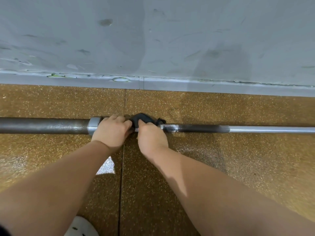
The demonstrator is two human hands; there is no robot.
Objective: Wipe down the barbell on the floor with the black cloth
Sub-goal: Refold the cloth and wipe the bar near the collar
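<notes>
The barbell [187, 128] lies on the speckled floor [221, 167], parallel to the grey wall [153, 40] and near it. The left hand [111, 129] curls over the bar just inside the collar [93, 125], probably to stop it rolling. The right hand [150, 137] pinches the black cloth [142, 119] bunched around the thin shaft, so a slide would rub all sides. Most of the shaft to the right looks not yet reached.
</notes>
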